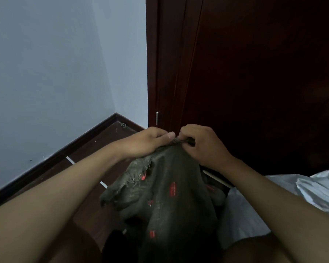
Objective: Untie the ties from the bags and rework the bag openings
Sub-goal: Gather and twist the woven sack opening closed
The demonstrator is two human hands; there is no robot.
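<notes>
A dark grey-green bag (171, 190) with small red printed marks is held up in front of me, its neck gathered into a twisted bunch at the top. My left hand (146, 144) pinches the gathered neck from the left, thumb on top. My right hand (203, 143) grips the dark twisted tie (184, 142) at the bag's top from the right. A frayed, torn flap of the bag (129, 181) hangs at the left side. The knot itself is mostly hidden under my fingers.
A dark red wooden door (245, 73) stands straight ahead, with a pale wall (55, 73) and dark skirting board (65, 149) to the left. The floor (95, 164) is dark wood. A white plastic bag (273, 196) lies at the lower right.
</notes>
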